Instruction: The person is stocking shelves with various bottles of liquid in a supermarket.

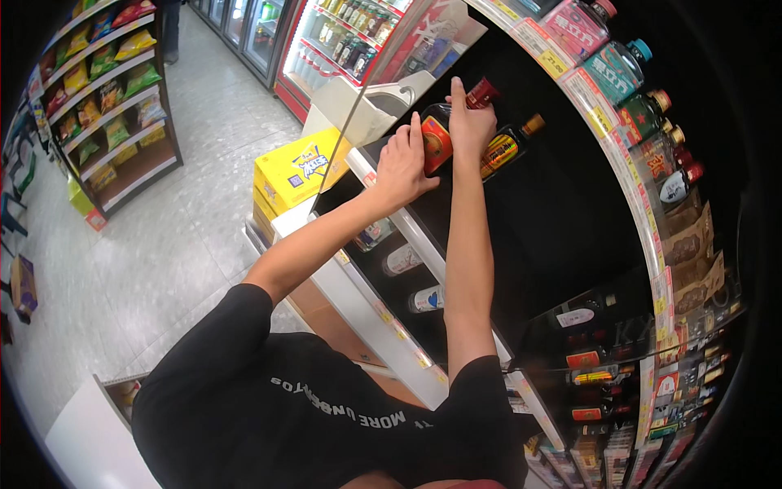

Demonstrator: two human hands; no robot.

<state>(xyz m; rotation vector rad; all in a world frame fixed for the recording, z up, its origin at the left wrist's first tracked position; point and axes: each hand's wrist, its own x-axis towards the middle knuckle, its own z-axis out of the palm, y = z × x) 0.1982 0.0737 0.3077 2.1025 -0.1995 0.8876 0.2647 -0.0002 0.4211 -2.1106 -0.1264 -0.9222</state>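
Observation:
A dark bottle [437,138] with a red and orange label and a red cap stands on a black shop shelf [562,212]. My left hand [401,167] is wrapped around its lower body. Higher up, my right hand [470,124] holds the bottle near its neck. Just to the right stands a second dark bottle [507,147] with a yellow label and a gold cap, close to my right hand.
More bottles [619,69] line the upper shelf, and smaller ones [595,375] fill lower shelves. Yellow cartons [297,171] are stacked on the floor beside the shelf. A snack rack [106,98] stands across the aisle, with drink fridges [261,33] at the far end.

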